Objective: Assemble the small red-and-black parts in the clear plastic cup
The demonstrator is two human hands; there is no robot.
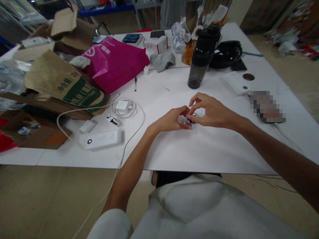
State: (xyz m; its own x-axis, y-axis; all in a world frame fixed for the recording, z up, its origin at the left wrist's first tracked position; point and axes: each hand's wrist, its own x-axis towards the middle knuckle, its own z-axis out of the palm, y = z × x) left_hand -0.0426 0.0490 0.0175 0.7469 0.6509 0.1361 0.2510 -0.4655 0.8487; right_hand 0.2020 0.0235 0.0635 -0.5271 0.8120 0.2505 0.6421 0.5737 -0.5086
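My left hand (171,119) curls its thumb and fingers round a small round object (193,119) with a clear, shiny rim and a dark middle. From the other side my right hand (211,111) reaches over it, its thumb and fingertips closed on the object's upper part. Both hands are just above the white table (164,149), close together. Fingers cover much of the object, so its kind cannot be made out. Beyond the hands stands a tall dark bottle (200,59) with a see-through base.
At left lie a white power bank (104,139), a charger with coiled cable (122,106) and a small black-and-white item (112,120). Behind them are a cardboard box (42,132), a brown paper bag (67,83) and a magenta bag (117,61). A phone (267,106) lies right.
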